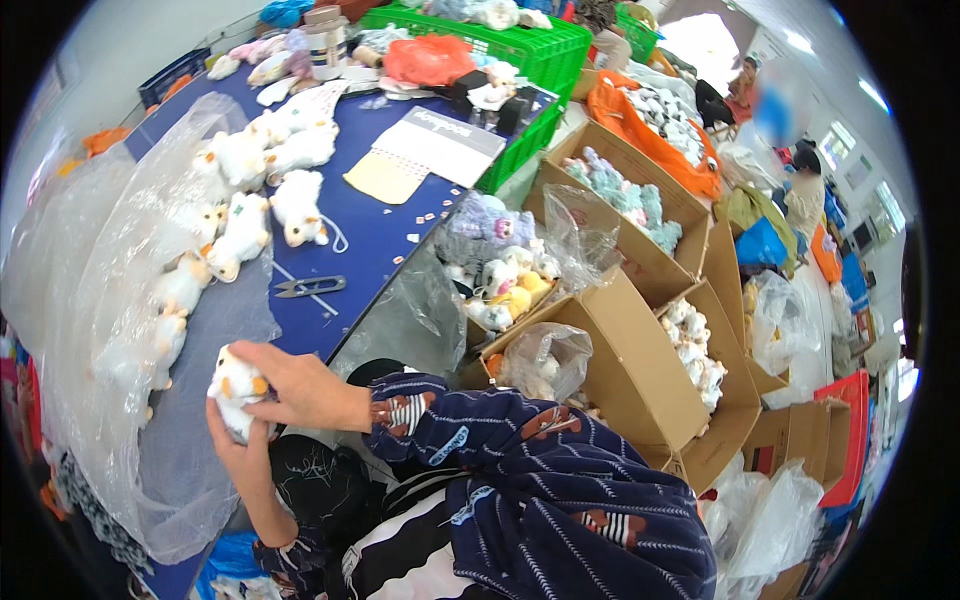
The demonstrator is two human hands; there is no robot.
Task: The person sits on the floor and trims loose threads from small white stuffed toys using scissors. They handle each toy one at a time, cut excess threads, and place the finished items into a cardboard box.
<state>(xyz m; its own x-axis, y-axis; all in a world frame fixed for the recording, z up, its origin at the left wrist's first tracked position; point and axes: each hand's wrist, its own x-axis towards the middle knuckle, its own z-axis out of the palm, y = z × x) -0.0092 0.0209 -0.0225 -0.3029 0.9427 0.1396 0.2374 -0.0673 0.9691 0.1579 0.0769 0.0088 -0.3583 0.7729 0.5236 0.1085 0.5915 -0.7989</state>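
Note:
Over the near edge of the table, a small white plush toy with orange patches is held between my two hands. My left hand grips it from below and the left side. From the right, my right hand closes on it, fingers over its top and side. Just beyond lie grey thread snips across a thin pale stick. A matching plush toy with a white cord loop lies on the blue table. Several more white plush toys form a row along a clear plastic sheet.
A white sheet and yellow notepad lie farther back, near a green crate. Right of the table stand open cardboard boxes holding plush toys. An orange sack stands behind them. Other people are in the far background.

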